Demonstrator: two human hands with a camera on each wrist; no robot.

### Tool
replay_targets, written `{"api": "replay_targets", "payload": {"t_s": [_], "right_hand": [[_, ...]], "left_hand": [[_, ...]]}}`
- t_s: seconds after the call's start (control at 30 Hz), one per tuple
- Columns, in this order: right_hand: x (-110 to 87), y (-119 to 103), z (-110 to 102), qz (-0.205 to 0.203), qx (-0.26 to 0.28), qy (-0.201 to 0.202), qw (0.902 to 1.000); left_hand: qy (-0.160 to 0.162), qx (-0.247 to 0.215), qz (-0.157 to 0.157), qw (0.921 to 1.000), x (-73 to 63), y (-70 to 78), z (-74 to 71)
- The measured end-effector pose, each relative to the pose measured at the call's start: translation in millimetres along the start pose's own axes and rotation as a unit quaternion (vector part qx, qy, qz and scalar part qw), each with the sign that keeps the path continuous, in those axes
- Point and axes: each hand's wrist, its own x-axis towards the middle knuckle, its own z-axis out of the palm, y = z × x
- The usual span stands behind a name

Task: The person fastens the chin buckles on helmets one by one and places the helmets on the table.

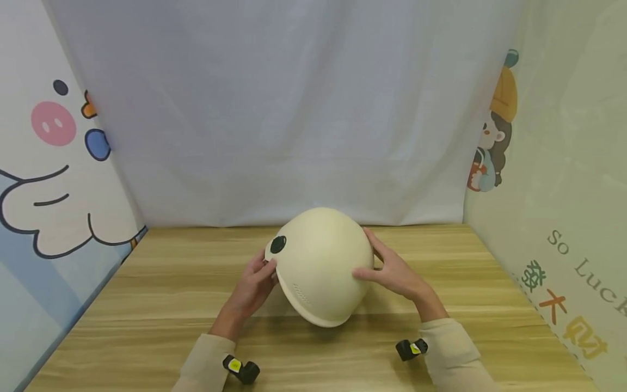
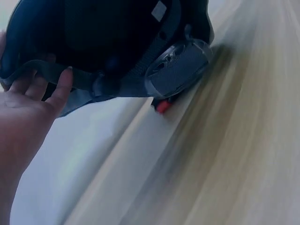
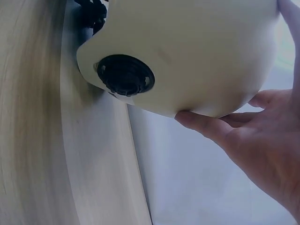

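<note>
Over the wooden table (image 1: pixel 171 283), the cream helmet (image 1: pixel 325 267) sits directly between both hands and touches each; whether it also bears on the tabletop cannot be determined. The left hand (image 1: pixel 252 283) grips the edge at the helmet's left end, just below the dark disc (image 1: pixel 278 244), with its thumb outside and its fingers hooked inside at the strap (image 2: pixel 122 87). The right hand (image 1: pixel 394 272) holds the opposite side of the dome, thumb and fingers spread wide across the smooth shell. The rim (image 1: pixel 306 314) slants from the left hand toward the person and rightward, so the left hand is nearer the opening. The near-round outline gives no clear long axis.
</note>
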Motion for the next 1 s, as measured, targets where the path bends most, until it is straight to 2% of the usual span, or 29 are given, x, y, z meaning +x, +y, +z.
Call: {"api": "replay_targets", "payload": {"t_s": [0.17,0.33,0.43,0.6,0.67,0.83,1.0], "right_hand": [[1.0,0,1,-0.001,0.001,-0.001,1.0],[2.2,0,1,0.004,0.004,0.006,1.0],[2.2,-3,3,0.006,0.0,0.029,0.9996],[3.3,-19,10,-0.028,-0.056,0.091,0.9939],[4.4,-25,15,-0.044,-0.079,0.104,0.9904],[7.1,-30,25,-0.051,-0.12,0.1,0.9864],[7.2,-30,26,-0.046,-0.148,0.095,0.9834]], "left_hand": [[0.022,-0.019,0.01,0.9995,2.9,4.3,5.3],[0.081,-0.013,-0.02,0.9964,4.9,8.6,10.3],[0.107,-0.006,-0.036,0.9936,5.8,10.9,12.7],[0.104,0.0,-0.036,0.9939,6.5,12.5,16.0],[0.106,0.0,-0.031,0.9939,7.0,12.5,17.1],[0.102,0.011,-0.031,0.9942,8.0,12.6,21.0],[0.099,0.022,-0.031,0.9943,10.1,11.6,24.4]]}}
